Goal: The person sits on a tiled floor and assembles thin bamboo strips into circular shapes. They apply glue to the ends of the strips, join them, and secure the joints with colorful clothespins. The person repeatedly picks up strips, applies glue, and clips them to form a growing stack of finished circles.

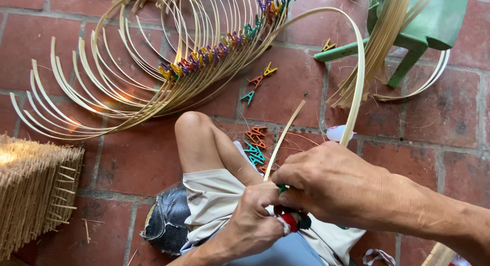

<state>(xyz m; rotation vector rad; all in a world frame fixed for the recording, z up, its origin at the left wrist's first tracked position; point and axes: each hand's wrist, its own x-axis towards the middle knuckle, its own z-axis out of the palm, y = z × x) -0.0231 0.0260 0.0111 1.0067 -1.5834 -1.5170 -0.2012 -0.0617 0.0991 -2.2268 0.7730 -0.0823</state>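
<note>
Both hands pinch one bent bamboo strip (357, 77), overlapping its ends into a hoop. Left hand (252, 220) and right hand (332, 187) clamp that joint beside a green clothespin (282, 187).

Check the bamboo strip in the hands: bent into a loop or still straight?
Bent. The bamboo strip arcs up from the hands and curves back down, both ends meeting between left hand and right hand.

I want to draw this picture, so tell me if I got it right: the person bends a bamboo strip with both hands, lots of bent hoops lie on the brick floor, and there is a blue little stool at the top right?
Almost. The stool is green, not blue, as the head view shows. The rest holds: both hands, left and right, grip the bamboo strip, and the bent hoops lie on the brick floor.
</note>
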